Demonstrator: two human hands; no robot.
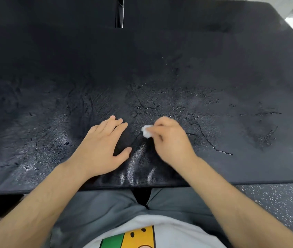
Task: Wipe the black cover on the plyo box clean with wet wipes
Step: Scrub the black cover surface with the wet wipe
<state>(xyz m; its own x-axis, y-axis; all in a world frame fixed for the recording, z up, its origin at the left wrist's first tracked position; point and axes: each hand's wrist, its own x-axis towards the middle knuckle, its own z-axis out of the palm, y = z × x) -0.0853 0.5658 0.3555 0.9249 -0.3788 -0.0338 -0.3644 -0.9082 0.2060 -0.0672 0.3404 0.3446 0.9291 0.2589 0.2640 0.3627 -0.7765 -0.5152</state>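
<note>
The white T-shirt (167, 228) at the bottom of the view bears a print in green and yellow blocks with black dots; any lettering on it cannot be made out.

The worn black leather-like cover (142, 59) on the plyo box fills most of the view. It is cracked and creased, with grey dusty patches and wet, shiny streaks near its front edge.

The left hand (102, 145) lies flat on the cover near that front edge, fingers straight and thumb spread, holding nothing. Just beside it, the right hand (170, 140) has its fingers curled, pinching a small crumpled white wet wipe (146, 131) against the cover.

In front of the cover are grey trousers (106, 208). Beyond its front right corner lies dark rubber flooring flecked with white (276, 203).
</note>
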